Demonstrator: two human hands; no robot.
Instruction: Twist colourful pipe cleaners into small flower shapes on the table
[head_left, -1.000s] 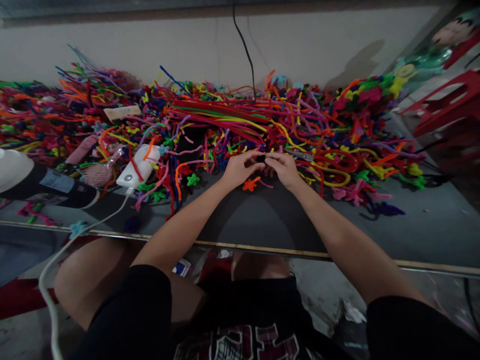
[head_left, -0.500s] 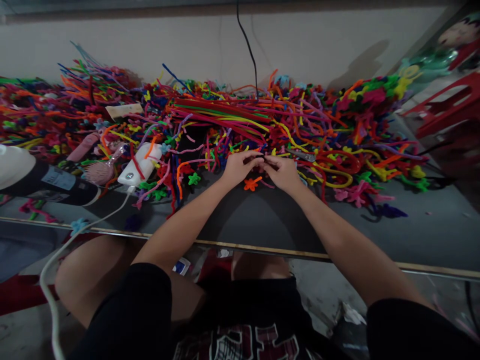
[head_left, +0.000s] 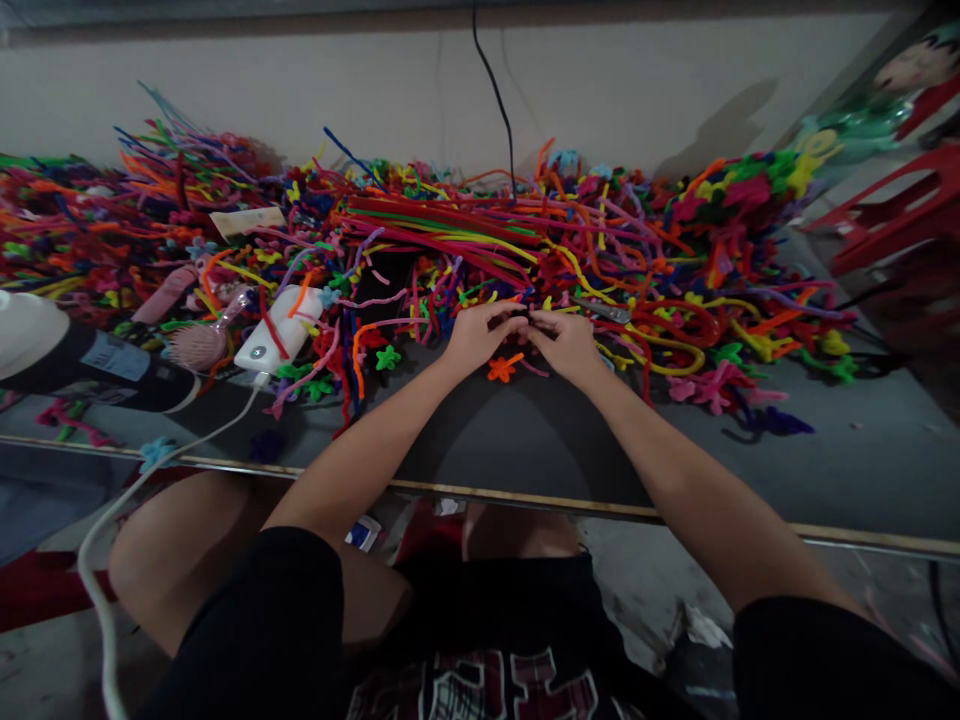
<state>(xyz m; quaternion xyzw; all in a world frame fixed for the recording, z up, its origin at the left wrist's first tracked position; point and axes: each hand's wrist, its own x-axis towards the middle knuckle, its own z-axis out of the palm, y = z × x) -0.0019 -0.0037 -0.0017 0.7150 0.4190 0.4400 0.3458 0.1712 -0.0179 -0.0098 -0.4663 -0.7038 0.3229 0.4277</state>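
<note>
My left hand [head_left: 481, 335] and my right hand [head_left: 564, 342] meet fingertip to fingertip above the front of the pile. Both are closed in a pinch. What sits between the fingertips is small and dark, too hidden to name. Just below the hands lies an orange pipe-cleaner flower [head_left: 505, 367] on the dark tabletop [head_left: 525, 440]. Behind them runs a bundle of long straight pipe cleaners [head_left: 457, 228], red, green, yellow and pink. A pair of metal-looking pliers or scissors [head_left: 611, 312] rests close to my right hand, partly covered.
Pipe cleaners and small flowers heap along the wall. Left stand a white power bank [head_left: 279, 330] with a white cable [head_left: 225, 428], a pink hairbrush [head_left: 202, 343] and a dark bottle lying down [head_left: 97, 360]. A black cord [head_left: 491, 75] hangs behind. A red chair [head_left: 892, 215] is at right.
Almost nothing differs. Both hands keep the same place and pinch, with at most a slight shift of the fingers.
</note>
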